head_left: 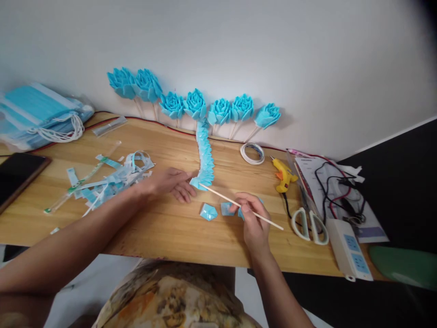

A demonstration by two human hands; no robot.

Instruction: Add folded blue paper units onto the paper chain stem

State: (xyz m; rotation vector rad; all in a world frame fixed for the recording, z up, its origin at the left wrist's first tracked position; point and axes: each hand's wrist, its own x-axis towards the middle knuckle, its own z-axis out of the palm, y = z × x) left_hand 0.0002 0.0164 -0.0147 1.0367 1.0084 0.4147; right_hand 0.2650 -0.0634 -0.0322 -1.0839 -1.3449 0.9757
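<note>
A thin wooden stick [221, 197] is held in my right hand [254, 216], pinched between thumb and fingers. Its far tip meets the near end of a row of overlapping light-blue petals [205, 152], which curves back toward the wall. My left hand [177, 182] lies low over the table beside that end, fingers stretched and spread; whether a fingertip touches the petals I cannot tell. Close to me lies a loose blue petal piece [208, 212], and another blue piece [226, 208] is beside my right fingers. My right hand partly covers further blue pieces.
Several blue flowers on sticks [195, 102] lean against the wall. Blue and clear scraps [112, 177], stacked face masks [37, 111] and a phone [20, 175] lie left. Rightward are a tape roll [252, 160], yellow glue gun [283, 175], scissors [309, 223] and power strip [350, 250].
</note>
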